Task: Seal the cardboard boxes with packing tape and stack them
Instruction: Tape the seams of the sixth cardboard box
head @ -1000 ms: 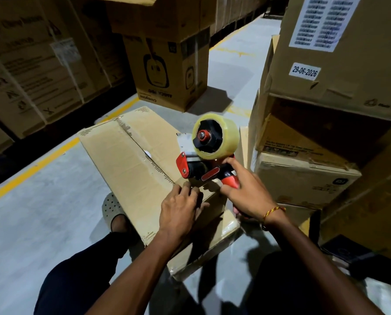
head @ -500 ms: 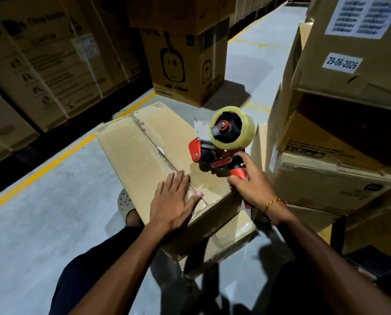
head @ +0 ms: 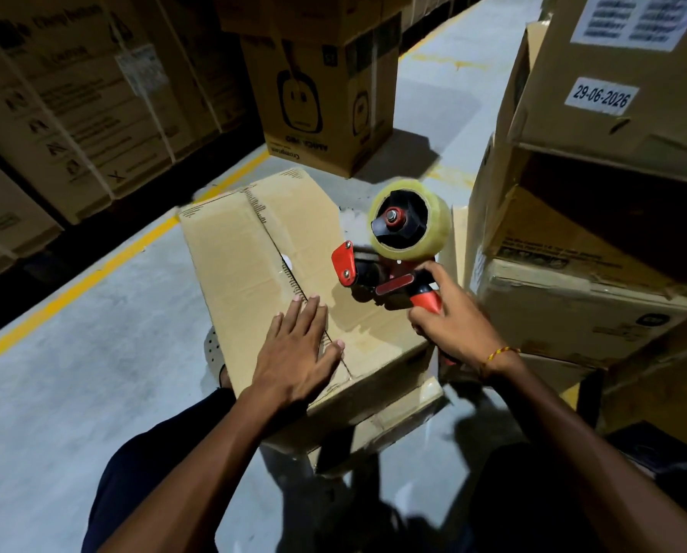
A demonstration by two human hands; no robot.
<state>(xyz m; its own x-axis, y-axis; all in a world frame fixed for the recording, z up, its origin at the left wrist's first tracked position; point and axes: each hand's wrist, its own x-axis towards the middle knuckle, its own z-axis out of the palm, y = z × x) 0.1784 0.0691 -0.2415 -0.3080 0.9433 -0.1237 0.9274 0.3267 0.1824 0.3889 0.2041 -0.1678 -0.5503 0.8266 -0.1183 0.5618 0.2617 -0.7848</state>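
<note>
Since a second ago, my left hand (head: 300, 353) has flattened and slid up the seam of the cardboard box (head: 250, 257), where before its fingers were curled at the near edge beside the dispenser, and the whole scene now sits higher and further right in my view. Far left, a wall of large printed cartons (head: 74, 109) stands behind a yellow floor line (head: 90, 275) on grey concrete. The box in front of me rests on the floor, its two top flaps closed and meeting in a diagonal centre seam; my left palm lies spread wide across the near end of that seam, fingers straight, pressing the flaps down. A sandalled foot (head: 214, 349) peeks out at the box's left side. Behind the box stands a printed carton with a face-like logo (head: 309, 109). To the right, my right hand (head: 451, 325) grips the red handle of the tape dispenser (head: 389, 269), whose front end rests on the box top near its right edge; the clear tape roll (head: 411, 219) sits upright above it. A thread bracelet (head: 497, 355) circles that wrist. Far right rises a stack of brown boxes (head: 581, 309), the top one bearing a date label reading 29-06-2026 (head: 602, 97).
</note>
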